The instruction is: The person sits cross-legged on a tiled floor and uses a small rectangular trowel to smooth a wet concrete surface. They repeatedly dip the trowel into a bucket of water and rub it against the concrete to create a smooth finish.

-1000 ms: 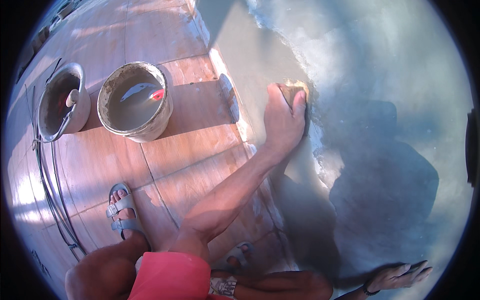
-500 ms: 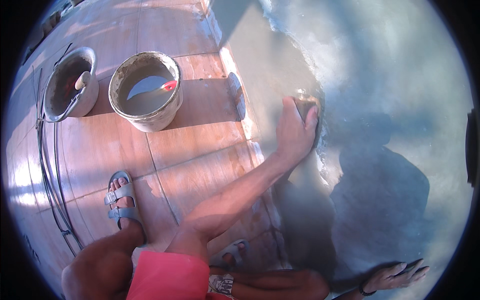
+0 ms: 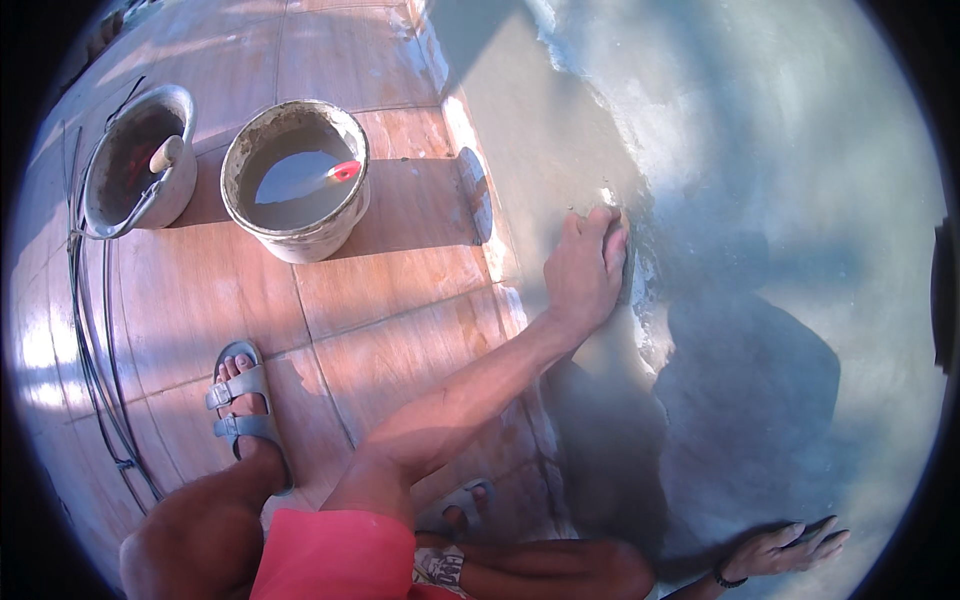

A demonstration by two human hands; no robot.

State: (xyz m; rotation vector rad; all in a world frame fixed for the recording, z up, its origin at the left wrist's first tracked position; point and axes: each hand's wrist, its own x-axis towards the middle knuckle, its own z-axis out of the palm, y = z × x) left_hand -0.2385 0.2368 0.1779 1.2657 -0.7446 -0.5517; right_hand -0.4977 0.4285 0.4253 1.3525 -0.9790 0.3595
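Observation:
My left hand [image 3: 583,275] is closed round a tan block-like tool, pressed to a wet grey cement strip [image 3: 545,150]. My fingers hide most of the tool; only a dark edge shows beside the hand, so its exact kind is unclear. A rough, whitish ridge [image 3: 645,275] runs along the right of this hand, where the strip meets a smooth grey surface [image 3: 790,150]. At the lower right, my right hand [image 3: 778,550], with a dark beaded bracelet at the wrist, rests against that smooth surface. Its fingers are spread and hold nothing.
A white bucket [image 3: 355,215] of greyish water with a red-ended tool in it stands on brown tiles [image 3: 390,290]. Left of it is a second bucket [image 3: 175,205] with a light-coloured handle inside. Thin dark rods [image 3: 95,370] lie at far left. My sandalled foot [image 3: 243,400] is nearby.
My left hand has shifted slightly down and left along the strip, and the tan block seen before is now mostly covered. My right hand has moved slightly left, still spread.

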